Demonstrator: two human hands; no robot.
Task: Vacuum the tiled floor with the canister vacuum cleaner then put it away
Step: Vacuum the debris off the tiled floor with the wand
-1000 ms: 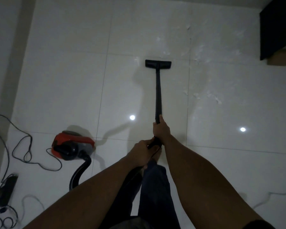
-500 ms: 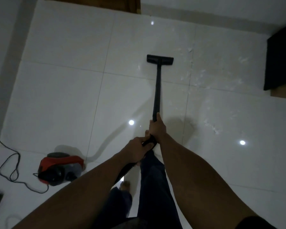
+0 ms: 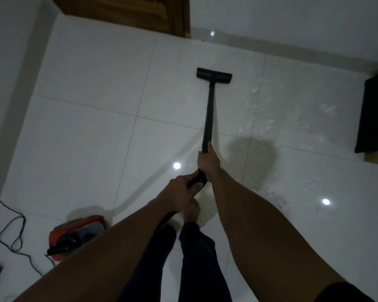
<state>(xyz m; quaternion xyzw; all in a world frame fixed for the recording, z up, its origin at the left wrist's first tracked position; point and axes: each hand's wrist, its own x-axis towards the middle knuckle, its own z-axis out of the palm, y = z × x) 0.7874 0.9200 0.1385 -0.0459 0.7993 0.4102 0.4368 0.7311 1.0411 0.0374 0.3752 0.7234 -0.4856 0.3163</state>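
Note:
Both hands grip the black vacuum wand (image 3: 208,115), which runs straight ahead to its flat floor head (image 3: 214,75) resting on the white tiled floor (image 3: 92,136). My right hand (image 3: 207,163) holds the wand higher up; my left hand (image 3: 179,188) is closed on the handle end just behind it. The red and grey canister (image 3: 74,237) sits on the floor at the lower left, partly hidden by my left forearm. White debris (image 3: 268,125) is scattered over the tiles right of the wand.
A dark cabinet (image 3: 374,114) stands at the right edge. A wooden door (image 3: 127,12) closes the far wall. A power cord (image 3: 11,234) loops over the floor at the left. My bare foot (image 3: 192,211) stands below the hands.
The floor head has been pushed forward toward the far wall and door. I have stepped forward, so the canister and cord sit lower in view.

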